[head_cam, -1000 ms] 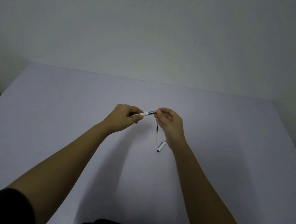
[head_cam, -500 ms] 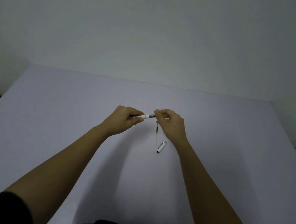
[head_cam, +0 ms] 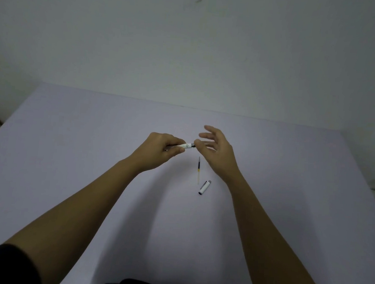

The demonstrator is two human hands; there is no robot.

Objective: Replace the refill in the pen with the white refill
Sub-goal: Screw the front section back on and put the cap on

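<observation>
Nearest on the desk (head_cam: 71, 156) lies the white pen cap (head_cam: 204, 187), and just beyond it the dark-and-yellow refill (head_cam: 198, 170), both apart from the hands. Farther out, the left hand (head_cam: 159, 150) has its fingers closed on the pen (head_cam: 187, 145), while the right hand (head_cam: 217, 148), pinching the pen's dark end half a second ago, has spread its fingers wide, only a fingertip near it; I judge the tip section is seated and the cap comes next
</observation>
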